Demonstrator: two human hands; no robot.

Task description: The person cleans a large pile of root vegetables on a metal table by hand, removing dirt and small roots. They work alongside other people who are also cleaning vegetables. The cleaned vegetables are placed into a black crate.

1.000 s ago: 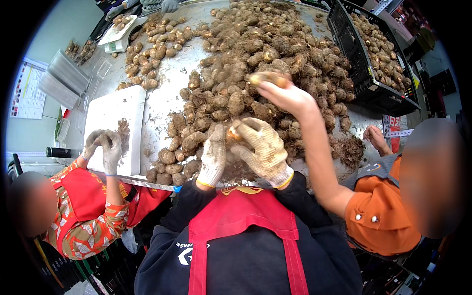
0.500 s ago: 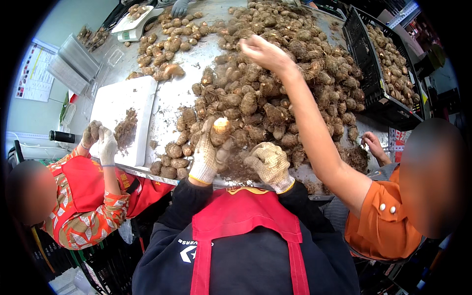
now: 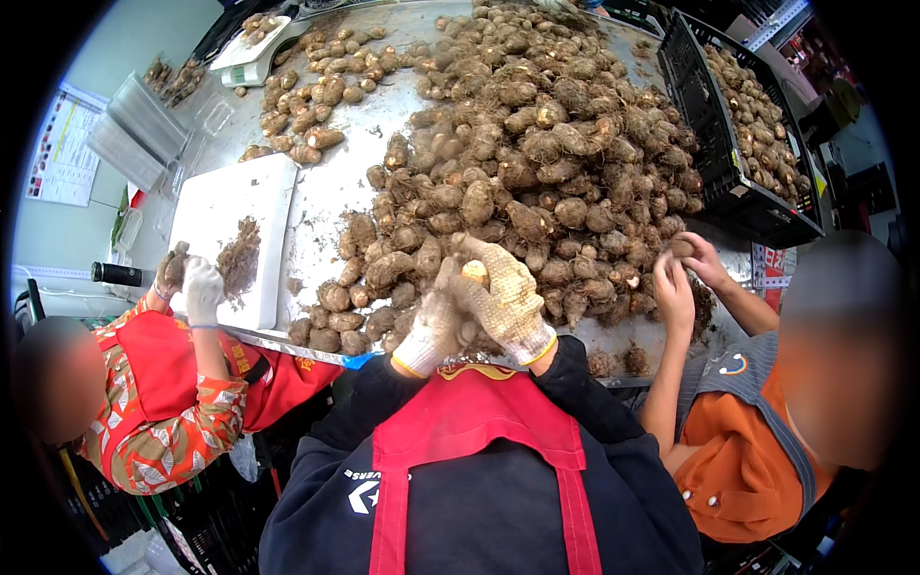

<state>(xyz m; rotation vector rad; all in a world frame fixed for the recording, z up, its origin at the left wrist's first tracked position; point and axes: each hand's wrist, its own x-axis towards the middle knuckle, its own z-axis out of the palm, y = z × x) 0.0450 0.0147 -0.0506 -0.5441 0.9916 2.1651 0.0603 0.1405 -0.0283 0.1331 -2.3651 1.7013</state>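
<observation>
A small hairy brown taro (image 3: 474, 272), its pale cut end showing, is held between my two hands in front of my chest. My left hand (image 3: 433, 321), in a cream knitted glove, is closed round it from the left. From the right, my right hand (image 3: 510, 295) in a matching glove wraps over it, so most of the taro is hidden. Just beyond the gloves spreads a large heap of brown, rooty taros (image 3: 522, 177) on the metal table (image 3: 335, 206). Several loose taros (image 3: 331, 321) lie at its near edge, left of my hands.
On the left, a person's gloved hands (image 3: 196, 286) work beside a white board (image 3: 273, 206) bearing brown scrapings. Someone on the right holds a taro in bare hands (image 3: 692, 264). A black crate (image 3: 728, 177) of taros stands far right, a scale (image 3: 247, 62) far left.
My hands have come together, the right now over the taro that the left held apart. The person on the right has drawn an arm back from the heap and brought both hands together.
</observation>
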